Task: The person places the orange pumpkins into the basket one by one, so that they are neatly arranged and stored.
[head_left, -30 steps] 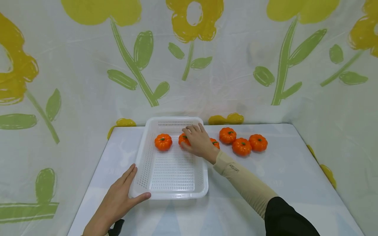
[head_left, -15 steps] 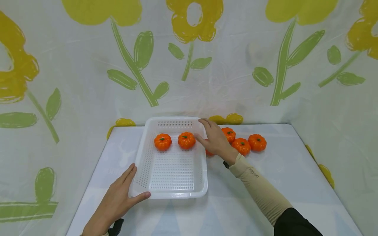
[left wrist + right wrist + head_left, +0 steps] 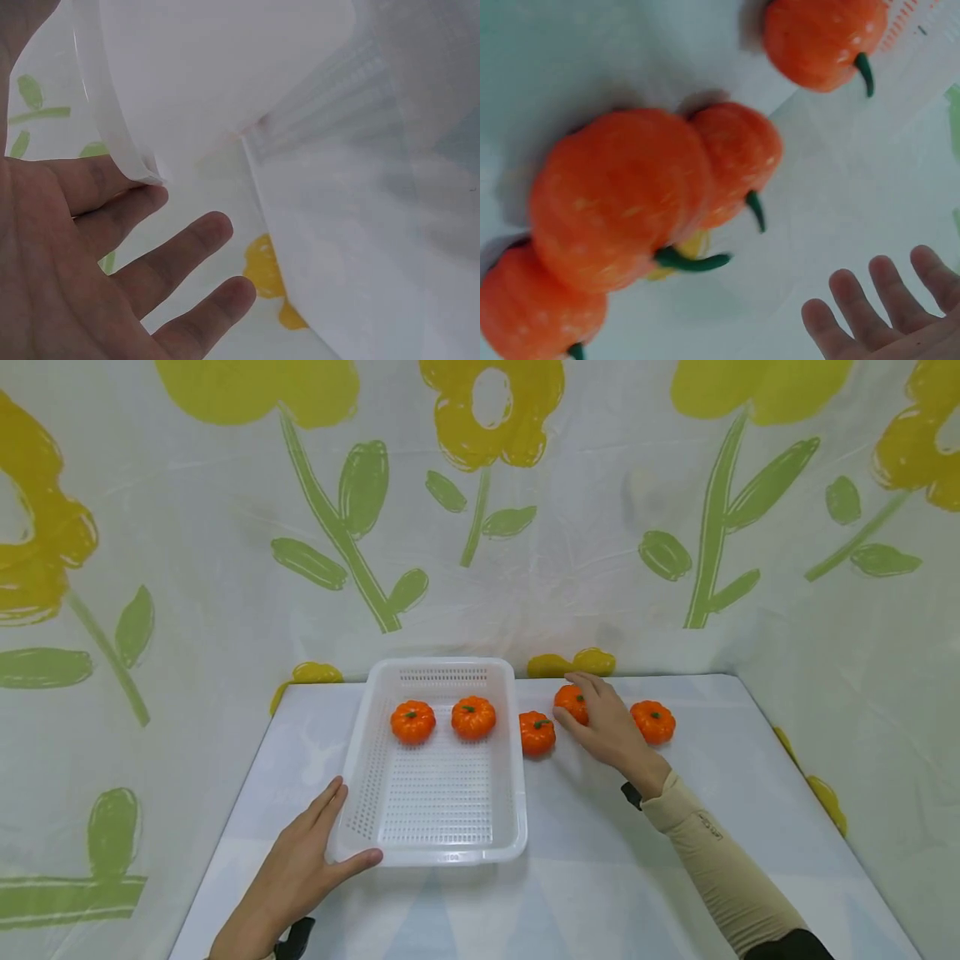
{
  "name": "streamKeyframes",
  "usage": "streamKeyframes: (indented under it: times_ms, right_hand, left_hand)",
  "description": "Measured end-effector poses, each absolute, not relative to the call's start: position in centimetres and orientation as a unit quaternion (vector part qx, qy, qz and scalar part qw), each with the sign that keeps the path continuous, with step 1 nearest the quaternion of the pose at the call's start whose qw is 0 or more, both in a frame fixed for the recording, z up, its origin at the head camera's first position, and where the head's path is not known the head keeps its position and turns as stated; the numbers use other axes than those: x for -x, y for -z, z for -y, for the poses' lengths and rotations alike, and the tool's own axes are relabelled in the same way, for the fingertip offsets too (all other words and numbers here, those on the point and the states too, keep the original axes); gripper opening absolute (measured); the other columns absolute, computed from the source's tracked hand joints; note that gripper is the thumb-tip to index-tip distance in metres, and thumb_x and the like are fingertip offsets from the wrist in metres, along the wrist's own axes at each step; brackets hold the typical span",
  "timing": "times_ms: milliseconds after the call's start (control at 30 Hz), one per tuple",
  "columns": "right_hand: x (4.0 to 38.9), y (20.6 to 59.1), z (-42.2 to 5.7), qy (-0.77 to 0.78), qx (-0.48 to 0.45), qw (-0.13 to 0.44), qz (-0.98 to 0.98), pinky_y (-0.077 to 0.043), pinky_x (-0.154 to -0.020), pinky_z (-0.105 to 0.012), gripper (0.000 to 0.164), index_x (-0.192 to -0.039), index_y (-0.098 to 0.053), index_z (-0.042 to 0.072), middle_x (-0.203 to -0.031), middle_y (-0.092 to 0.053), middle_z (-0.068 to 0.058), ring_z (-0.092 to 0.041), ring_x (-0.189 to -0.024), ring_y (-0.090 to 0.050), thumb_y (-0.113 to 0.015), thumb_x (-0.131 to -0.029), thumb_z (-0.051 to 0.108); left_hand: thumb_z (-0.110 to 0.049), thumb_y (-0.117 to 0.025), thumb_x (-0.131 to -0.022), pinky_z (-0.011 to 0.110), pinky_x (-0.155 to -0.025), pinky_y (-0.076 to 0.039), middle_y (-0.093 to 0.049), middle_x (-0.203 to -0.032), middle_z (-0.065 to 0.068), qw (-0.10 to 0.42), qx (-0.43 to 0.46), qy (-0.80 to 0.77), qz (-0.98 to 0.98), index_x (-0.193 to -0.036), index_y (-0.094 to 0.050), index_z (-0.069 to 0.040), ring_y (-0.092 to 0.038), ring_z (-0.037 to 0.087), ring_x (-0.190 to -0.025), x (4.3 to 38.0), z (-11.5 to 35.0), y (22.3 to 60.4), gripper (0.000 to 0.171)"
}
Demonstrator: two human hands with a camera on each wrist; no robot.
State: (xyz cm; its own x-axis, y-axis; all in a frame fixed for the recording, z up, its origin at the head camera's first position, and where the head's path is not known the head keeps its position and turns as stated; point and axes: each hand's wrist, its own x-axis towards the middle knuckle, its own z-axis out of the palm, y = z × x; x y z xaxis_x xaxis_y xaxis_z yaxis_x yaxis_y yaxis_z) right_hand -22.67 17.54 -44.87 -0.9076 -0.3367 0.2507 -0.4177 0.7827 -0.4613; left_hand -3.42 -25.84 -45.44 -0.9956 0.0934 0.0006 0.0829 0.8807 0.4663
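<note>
**Left hand (image 3: 300, 860) at the white basket (image 3: 438, 802), right hand (image 3: 609, 722) off to its right**

Left hand: fingers straight, nothing gripped; fingertips on the basket's left rim, thumb at its near left corner.

Right hand: fingers spread with a slight bend, nothing grasped. Poised right of the basket, close over the orange pumpkins there.

Inside the basket, far half: left pumpkin (image 3: 412, 722) and right pumpkin (image 3: 473, 718), side by side, a gap between, green stems up.

Right of the basket: near pumpkin (image 3: 537, 734) just beside its wall; contact unclear. Farther out, back pumpkin (image 3: 568, 702), partly behind the fingers; middle pumpkin (image 3: 622, 199), covered by the hand from above but plain in the right wrist view; outer pumpkin (image 3: 652, 722), farthest from the basket.

Pale table (image 3: 675, 843) under the basket; flower-printed cloth (image 3: 585, 543) rises beyond it.
</note>
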Motion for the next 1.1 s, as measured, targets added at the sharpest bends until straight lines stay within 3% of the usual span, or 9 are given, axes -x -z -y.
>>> streamKeyframes:
  times_ms: [567,1100]
  right_hand:
    - [22.1,46.5,-27.5,-0.254,-0.104,0.075,0.959,-0.035,-0.105,-0.071,0.070,-0.151,-0.036,-0.003,-0.149,-0.036,-0.034,-0.053,-0.132,-0.037,-0.068,-0.097,0.029]
    - [22.4,49.4,-31.0,-0.257,-0.024,-0.040,0.965,-0.030,-0.106,-0.074,0.096,-0.154,-0.020,-0.010,-0.148,-0.026,-0.046,-0.061,-0.132,-0.032,-0.075,-0.092,0.038]
  left_hand:
    - [-0.080,-0.065,-0.077,0.065,-0.109,-0.037,-0.026,-0.165,0.016,0.015,-0.038,-0.242,-0.969,-0.159,-0.029,-0.002,-0.038,0.046,-0.141,3.3,25.9,45.6,0.118]
    - [-0.077,-0.068,-0.077,0.065,-0.108,-0.038,-0.027,-0.165,0.015,0.017,-0.035,-0.237,-0.971,-0.159,-0.029,-0.003,-0.039,0.046,-0.140,3.4,25.8,45.5,0.117]
